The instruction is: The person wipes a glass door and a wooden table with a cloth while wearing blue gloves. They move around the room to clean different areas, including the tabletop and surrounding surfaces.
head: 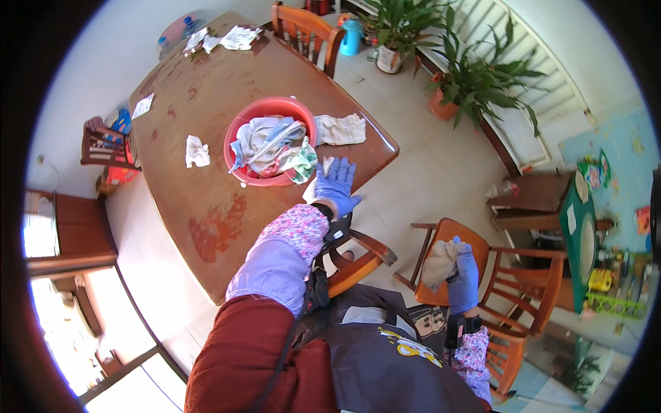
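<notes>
My left hand (336, 187), in a blue-violet disposable glove, stretches over the table's edge beside a red plastic basin (235, 168). Its fingers are spread, and a whitish cloth (310, 191) shows partly behind it; whether they touch cannot be told. Crumpled cloths (271, 139) in white, blue, red and green fill the basin. A folded off-white cloth (342, 129) lies against the basin's right side. Lower right, my gloved right hand (463, 279) grips a bunched greyish-beige rag (439, 264) above a wooden chair seat (477, 248).
The brown tabletop (175, 139) has reddish patches, a crumpled white tissue (197, 152) and papers (240, 37) at its far end. One chair (356, 263) stands close before me, another (310, 31) at the far side. Potted plants (444, 103) and a blue thermos (351, 37) stand along the right wall.
</notes>
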Motion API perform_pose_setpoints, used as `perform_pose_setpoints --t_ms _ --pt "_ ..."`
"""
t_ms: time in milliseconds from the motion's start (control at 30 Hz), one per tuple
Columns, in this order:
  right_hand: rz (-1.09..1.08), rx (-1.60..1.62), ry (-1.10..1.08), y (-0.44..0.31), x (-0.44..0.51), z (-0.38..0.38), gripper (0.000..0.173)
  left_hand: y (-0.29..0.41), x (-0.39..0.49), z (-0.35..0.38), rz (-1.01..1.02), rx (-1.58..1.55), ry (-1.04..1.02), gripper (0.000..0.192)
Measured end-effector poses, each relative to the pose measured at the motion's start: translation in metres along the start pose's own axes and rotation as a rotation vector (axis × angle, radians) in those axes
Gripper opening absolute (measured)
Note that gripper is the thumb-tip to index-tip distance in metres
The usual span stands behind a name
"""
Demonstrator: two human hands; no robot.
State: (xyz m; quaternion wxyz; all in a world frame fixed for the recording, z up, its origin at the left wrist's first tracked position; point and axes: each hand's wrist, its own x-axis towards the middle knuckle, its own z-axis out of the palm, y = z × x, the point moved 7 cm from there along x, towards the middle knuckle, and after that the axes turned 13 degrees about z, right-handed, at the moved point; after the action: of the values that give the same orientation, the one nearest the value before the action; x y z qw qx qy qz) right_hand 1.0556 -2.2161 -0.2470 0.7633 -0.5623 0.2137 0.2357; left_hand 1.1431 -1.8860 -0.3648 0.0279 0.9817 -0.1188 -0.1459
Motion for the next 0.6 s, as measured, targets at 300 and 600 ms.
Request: perform_pose_setpoints --t_ms 300,600 --pt "0.199 -0.026 -0.327 -0.056 0.130 0.055 0.034 -0.006 -0.007 0.001 0.002 -0.040 0.142 0.084" --pt "0.344 -0.080 -0.444 -0.120 0.277 0.035 0.031 -0.025 -0.008 -0.005 -0.642 -0.161 0.192 0.087"
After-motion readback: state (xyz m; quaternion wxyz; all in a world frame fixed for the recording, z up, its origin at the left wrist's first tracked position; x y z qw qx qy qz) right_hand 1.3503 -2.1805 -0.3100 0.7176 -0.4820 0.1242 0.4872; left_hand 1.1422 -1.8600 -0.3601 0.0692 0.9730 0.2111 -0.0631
